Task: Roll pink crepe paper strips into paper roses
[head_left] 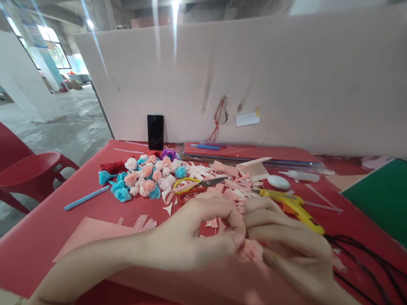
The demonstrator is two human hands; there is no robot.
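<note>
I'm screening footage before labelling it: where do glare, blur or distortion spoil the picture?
Head view: the ceiling light flares into a streak across the pale partition; the window looks washed out; the pink flower between the left hand and right hand looks soft, its petals hard to separate; the white pillar leans, probably wide-angle distortion.

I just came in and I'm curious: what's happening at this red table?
A person is pinching a small pink flower between the left hand and the right hand. Past the left hand is a pile of other flowers, mostly pink, white and blue. Scissors lie among pink and white scraps, and a yellow glue gun is just beyond the right hand.
</note>
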